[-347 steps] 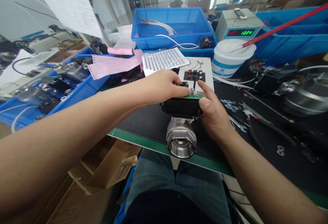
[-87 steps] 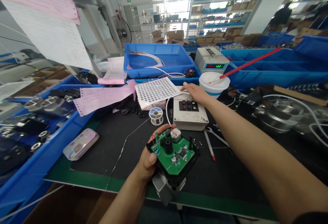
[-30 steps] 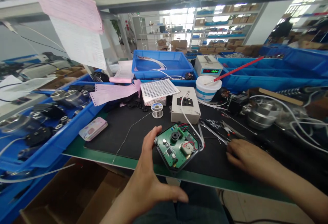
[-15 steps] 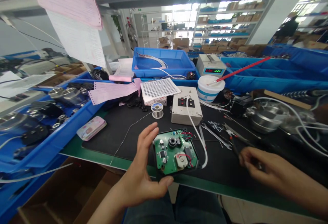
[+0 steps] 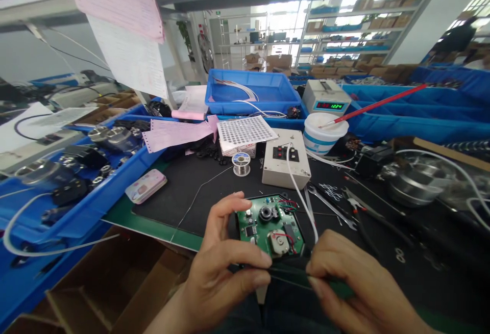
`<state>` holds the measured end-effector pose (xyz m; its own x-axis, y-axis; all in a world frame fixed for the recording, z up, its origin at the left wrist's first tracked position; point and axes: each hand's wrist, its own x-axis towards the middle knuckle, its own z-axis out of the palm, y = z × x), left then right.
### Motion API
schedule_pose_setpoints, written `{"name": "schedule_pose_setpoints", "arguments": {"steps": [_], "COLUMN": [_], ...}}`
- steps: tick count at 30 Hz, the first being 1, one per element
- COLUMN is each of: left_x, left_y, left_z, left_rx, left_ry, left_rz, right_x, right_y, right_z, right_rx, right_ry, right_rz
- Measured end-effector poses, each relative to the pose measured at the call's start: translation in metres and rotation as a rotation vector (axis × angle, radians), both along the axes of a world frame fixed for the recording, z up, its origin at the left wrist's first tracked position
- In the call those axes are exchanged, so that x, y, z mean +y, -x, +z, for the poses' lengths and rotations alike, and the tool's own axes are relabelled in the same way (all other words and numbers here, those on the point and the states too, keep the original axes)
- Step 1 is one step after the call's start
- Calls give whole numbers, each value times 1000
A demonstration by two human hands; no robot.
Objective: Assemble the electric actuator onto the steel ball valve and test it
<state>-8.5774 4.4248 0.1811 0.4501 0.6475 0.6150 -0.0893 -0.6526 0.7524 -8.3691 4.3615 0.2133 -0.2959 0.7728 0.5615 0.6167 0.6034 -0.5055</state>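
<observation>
A green circuit board (image 5: 258,232) in a black housing lies near the mat's front edge, with a small motor-like part (image 5: 279,242) and red wires on it. My left hand (image 5: 229,257) is at the housing's left side, its thumb and a finger pinched at the front edge on a thin dark strip (image 5: 289,273). The strip's other end is between the closed fingers of my right hand (image 5: 340,273), just right of the housing. A white cable (image 5: 302,191) runs from the grey switch box (image 5: 273,171) down to the housing's right side.
Behind the board stand a solder spool (image 5: 241,164) and a white tub (image 5: 323,137). Wrenches (image 5: 335,207) and red-handled pliers (image 5: 354,202) lie to the right, near metal housings (image 5: 413,183). A pink tin (image 5: 146,186) and a blue parts bin (image 5: 111,181) are at the left.
My right hand has moved left from beside the pliers to the housing. My left hand's spread thumb and fingers have closed at the front edge, and the dark strip now shows between both hands.
</observation>
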Motion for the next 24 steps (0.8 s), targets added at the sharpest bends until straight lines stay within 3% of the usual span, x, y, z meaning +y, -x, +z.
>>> {"name": "schedule_pose_setpoints", "arguments": {"steps": [9,19,24], "left_x": [5,5,4], "left_y": [-3,2,2], "left_z": [-5,-9,-18], "left_rx": [-185,-135,-185], "left_ry": [38,72,136], "left_rz": [-9,12,4], "right_x": [-2,2,3], "right_y": [-2,1,3], "right_z": [-26,-29,-32], "right_rx": [387,466,526], "right_ry": [53,61,70], "right_rz": [-77,-23,13]}}
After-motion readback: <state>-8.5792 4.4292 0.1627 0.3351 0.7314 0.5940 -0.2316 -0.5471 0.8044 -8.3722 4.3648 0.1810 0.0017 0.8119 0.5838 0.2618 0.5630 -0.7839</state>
